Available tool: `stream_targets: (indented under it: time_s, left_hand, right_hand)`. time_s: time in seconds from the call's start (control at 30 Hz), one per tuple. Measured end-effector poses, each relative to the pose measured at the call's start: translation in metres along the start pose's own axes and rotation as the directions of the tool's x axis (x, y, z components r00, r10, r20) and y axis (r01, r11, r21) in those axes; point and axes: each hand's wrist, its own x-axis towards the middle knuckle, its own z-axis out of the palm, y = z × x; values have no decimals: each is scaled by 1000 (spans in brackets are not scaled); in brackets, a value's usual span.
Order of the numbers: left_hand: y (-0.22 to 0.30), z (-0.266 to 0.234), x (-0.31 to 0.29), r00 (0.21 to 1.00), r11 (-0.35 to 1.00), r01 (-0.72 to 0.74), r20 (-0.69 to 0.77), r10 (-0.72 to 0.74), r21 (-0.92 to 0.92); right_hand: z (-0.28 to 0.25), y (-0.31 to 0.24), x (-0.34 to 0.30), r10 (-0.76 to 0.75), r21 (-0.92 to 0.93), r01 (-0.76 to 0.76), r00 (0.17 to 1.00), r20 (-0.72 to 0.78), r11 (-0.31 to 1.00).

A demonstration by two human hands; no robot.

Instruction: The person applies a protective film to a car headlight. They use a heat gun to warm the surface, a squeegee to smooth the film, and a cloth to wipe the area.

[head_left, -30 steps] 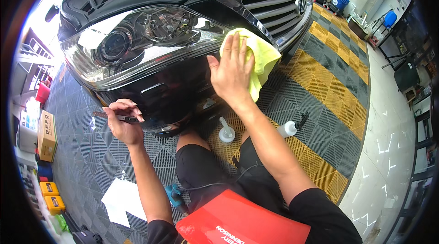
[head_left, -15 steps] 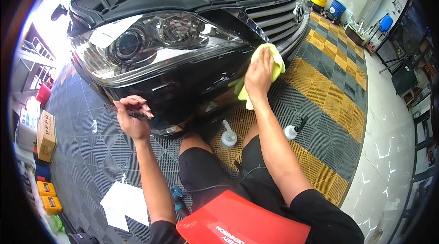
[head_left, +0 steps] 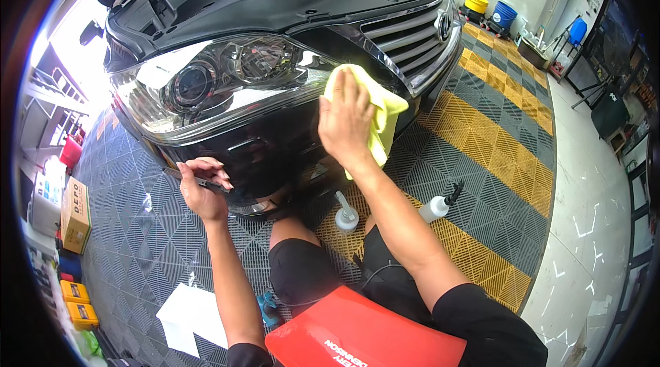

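Observation:
My right hand (head_left: 346, 123) presses a yellow-green microfibre cloth (head_left: 385, 102) on the black front bumper (head_left: 292, 119), just below the inner end of the headlight (head_left: 220, 74). Part of the cloth hangs loose under the palm. Lower on the left, my left hand (head_left: 204, 191) is beside the bumper, its fingers closed around a slim dark tool (head_left: 213, 186). The tool's exact kind is too small to make out. Between the headlight and the grille (head_left: 402, 37) runs the black corner of the car's front, with the hood raised above.
Between my knees stands a white spray bottle (head_left: 347, 217); another white bottle with a black nozzle (head_left: 436, 209) stands to the right. White sheets (head_left: 189, 319) lie on the tiled floor at left. A cardboard box (head_left: 75, 216) and yellow cases (head_left: 81, 313) line the left edge; buckets (head_left: 504, 15) stand far right.
My right hand has slid the cloth leftward along the bumper, from under the grille toward the headlight's inner end. My left hand stays nearly where it was, still gripping the slim tool.

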Motion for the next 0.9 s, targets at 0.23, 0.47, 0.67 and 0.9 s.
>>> stream_targets:
  time_s: [0.23, 0.47, 0.67, 0.9]
  left_hand:
    - [4, -4, 1, 999, 999, 38, -3, -38, -19]
    - [0, 2, 3, 998, 998, 59, -11, -59, -29]
    - [2, 1, 3, 998, 997, 52, -39, -54, -50]
    - [2, -4, -1, 998, 997, 62, -7, -62, -50]
  right_hand:
    - [-7, 59, -2, 108, -76, -106, 994, 26, 991]
    - [-13, 102, -6, 349, 372, -291, 932, -97, 881]
    - [-17, 30, -2, -127, 261, 164, 980, -155, 951]
    - [-13, 19, -7, 13, -1, -13, 997, 73, 1000]
